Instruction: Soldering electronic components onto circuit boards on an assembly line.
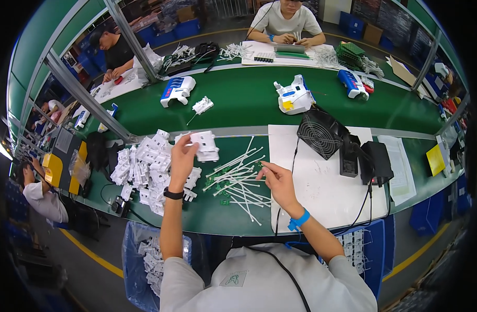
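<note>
At the far left of the green bench (249, 99), a pile of white plastic housings (144, 169) lies on the surface, spreading toward the near edge. Below the bench edge, a blue bin (131, 255) holds more white parts.

The left hand (182, 158) is raised just right of the pile, a black band on its wrist. Its fingers (189, 141) are closed in a grasp on one white housing (204, 145), held above the bench surface and clear of the pile.

Right of that, a loose scatter of white cable pieces (238, 179) lies crosswise on the green surface, between the two hands.

The right hand (277, 182) hovers at the right edge of this scatter, a blue band on its wrist. The fingers are curled with thumb and fingertips (263, 167) drawn together; whether they pinch a cable piece cannot be determined.

Further right, a white sheet (321, 192) covers the bench. At its far end stands a black fan (320, 136), with a black box (376, 162) just beside it. A yellow card (435, 159) lies at the far right.
</note>
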A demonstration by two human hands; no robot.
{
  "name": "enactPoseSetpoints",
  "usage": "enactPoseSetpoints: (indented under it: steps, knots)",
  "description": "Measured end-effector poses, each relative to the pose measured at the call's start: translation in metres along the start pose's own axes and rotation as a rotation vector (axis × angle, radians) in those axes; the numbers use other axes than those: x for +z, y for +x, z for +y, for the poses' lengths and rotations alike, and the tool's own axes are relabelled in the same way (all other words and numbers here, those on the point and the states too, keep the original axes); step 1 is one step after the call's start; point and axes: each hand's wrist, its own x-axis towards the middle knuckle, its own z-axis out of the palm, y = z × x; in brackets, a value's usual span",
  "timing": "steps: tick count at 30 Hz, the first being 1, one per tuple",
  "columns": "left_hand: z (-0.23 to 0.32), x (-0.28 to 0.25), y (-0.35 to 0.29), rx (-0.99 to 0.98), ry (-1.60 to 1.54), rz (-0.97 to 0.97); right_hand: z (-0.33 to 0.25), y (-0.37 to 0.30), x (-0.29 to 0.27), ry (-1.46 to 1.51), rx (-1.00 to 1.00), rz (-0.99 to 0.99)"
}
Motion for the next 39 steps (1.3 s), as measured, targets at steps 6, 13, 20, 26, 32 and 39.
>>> enactPoseSetpoints:
  steps: [6, 13, 20, 26, 32, 39]
  knots:
    - [0.01, 0.06, -0.039, -0.347, -1.216, -0.472, -0.022, -0.002, -0.007, 0.08, -0.055, 0.002]
    - [0.058, 0.114, -0.083, -0.791, -1.546, -0.693, -0.059, -0.017, -0.006, -0.062, -0.184, -0.01]
    - [0.064, 0.129, -0.093, -0.872, -1.409, -0.731, -0.06, -0.023, -0.013, -0.584, -0.617, 0.072]
    - [0.057, 0.131, -0.095, -0.86, -1.271, -0.813, -0.059, -0.027, -0.026, -0.65, -0.561, -0.001]
    - [0.048, 0.138, -0.099, -0.85, -1.179, -0.845, -0.063, -0.036, -0.028, -0.697, -0.483, -0.104]
    - [0.036, 0.148, -0.104, -0.902, -1.095, -0.898, -0.053, -0.041, -0.038, -0.825, -0.436, -0.058]
